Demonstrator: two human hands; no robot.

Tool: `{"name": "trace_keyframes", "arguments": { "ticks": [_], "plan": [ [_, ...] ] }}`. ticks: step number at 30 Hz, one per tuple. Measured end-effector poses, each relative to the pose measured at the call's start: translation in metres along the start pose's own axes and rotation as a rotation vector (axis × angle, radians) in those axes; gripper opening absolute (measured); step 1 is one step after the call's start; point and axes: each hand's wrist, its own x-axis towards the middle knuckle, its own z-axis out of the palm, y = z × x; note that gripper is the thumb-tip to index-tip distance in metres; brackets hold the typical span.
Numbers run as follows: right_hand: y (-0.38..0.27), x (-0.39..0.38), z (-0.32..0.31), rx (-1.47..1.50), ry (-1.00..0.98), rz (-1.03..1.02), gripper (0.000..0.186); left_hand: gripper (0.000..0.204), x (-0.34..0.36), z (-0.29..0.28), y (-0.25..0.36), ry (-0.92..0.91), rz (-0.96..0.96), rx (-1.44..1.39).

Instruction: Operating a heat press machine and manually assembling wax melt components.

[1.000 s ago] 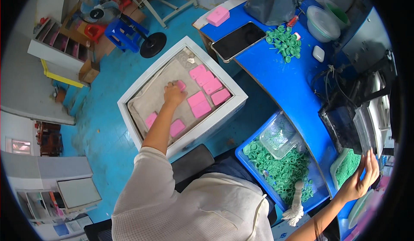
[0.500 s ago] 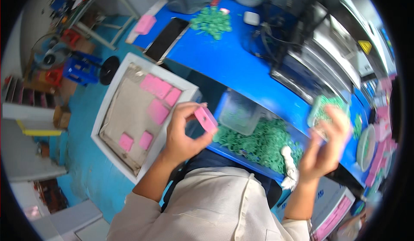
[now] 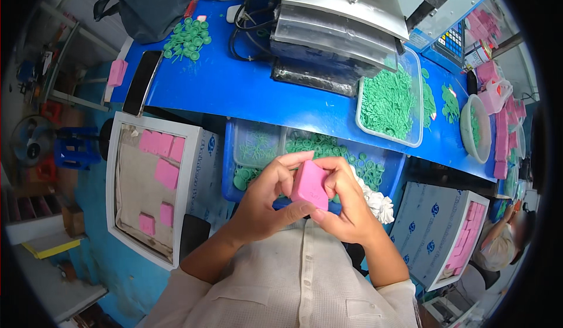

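A pink block with rounded edges is held up between both hands, over the front edge of a blue bin. My left hand grips its left side, fingers behind and thumb at the lower edge. On the other side my right hand has curled fingers against the block, its thumb near the left thumb. Behind the hands, the bin holds many small green pieces and a clear plastic container. A bunched white cloth item lies beside my right hand, partly hidden.
Left stands a white-rimmed box with several pink blocks. The blue table carries a black phone, a green pile, a metal machine and a clear tub. Another box and a person are at right.
My right hand has come in from the right and now grips the pink block along with the left. My view has turned rightward, so the table and boxes appear shifted.
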Motion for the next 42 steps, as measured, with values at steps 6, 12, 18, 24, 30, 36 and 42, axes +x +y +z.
{"name": "trace_keyframes", "arguments": {
  "ticks": [6,12,18,24,30,36,42],
  "plan": [
    [0.014,-0.007,-0.009,-0.067,0.027,-0.082,0.031,0.035,-0.001,0.011,-0.005,-0.021,0.058,0.180],
    [0.018,-0.011,-0.007,0.056,0.163,-0.050,0.031,0.040,-0.001,0.020,-0.006,-0.024,0.047,0.048],
    [0.019,-0.009,-0.007,0.181,0.216,0.028,0.033,0.041,0.001,0.019,0.000,-0.041,0.094,0.128],
    [0.008,-0.015,-0.009,0.491,0.348,0.340,0.038,0.035,0.004,0.008,0.006,0.036,0.073,-0.072],
    [0.018,-0.023,-0.003,0.511,0.289,0.218,0.053,0.022,0.013,0.000,0.018,0.249,0.073,-0.030],
    [0.011,-0.023,0.013,0.864,0.254,0.260,0.058,0.022,0.025,-0.015,0.000,0.532,0.590,1.419],
    [0.005,-0.024,0.021,1.158,0.373,0.288,0.051,0.046,0.017,-0.023,-0.003,0.001,0.494,1.079]
  ]
}}
